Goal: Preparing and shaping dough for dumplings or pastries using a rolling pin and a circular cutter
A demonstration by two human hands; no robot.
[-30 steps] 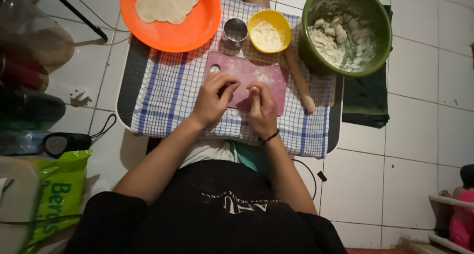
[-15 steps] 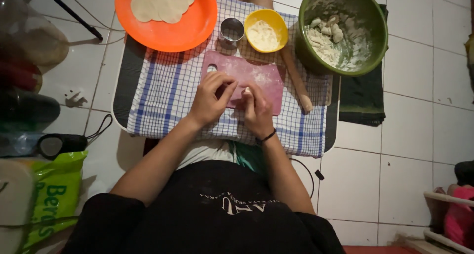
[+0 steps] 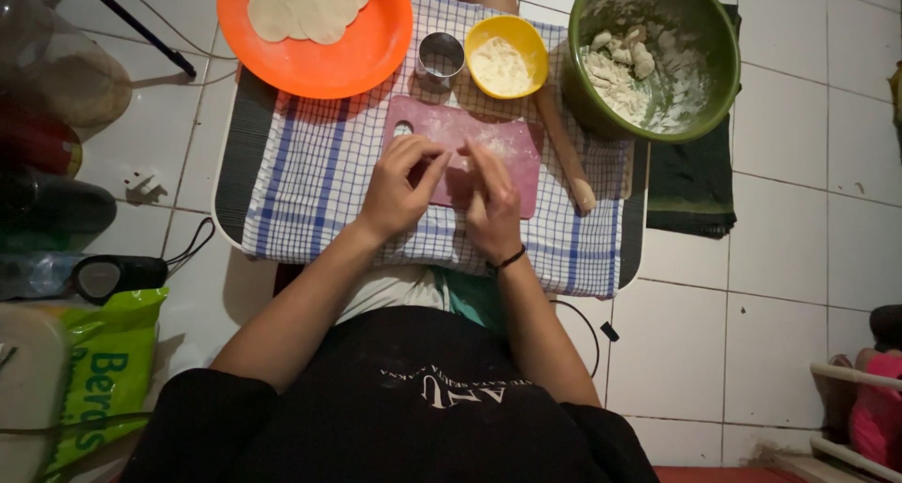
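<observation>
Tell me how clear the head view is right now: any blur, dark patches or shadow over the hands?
Head view: centre sharp and evenly lit; the left hand and right hand over the pink cutting board show no motion blur, and only soft shadow falls beneath them. The left edge is dim and out of focus around the clear container. The green bowl is well lit, without glare.

Sitting on the checked cloth (image 3: 310,173): one orange plate (image 3: 371,55), one yellow bowl (image 3: 506,55), one green bowl (image 3: 695,32), one metal cup (image 3: 440,55), one pink board (image 3: 507,140), one rolling pin (image 3: 564,149).
</observation>
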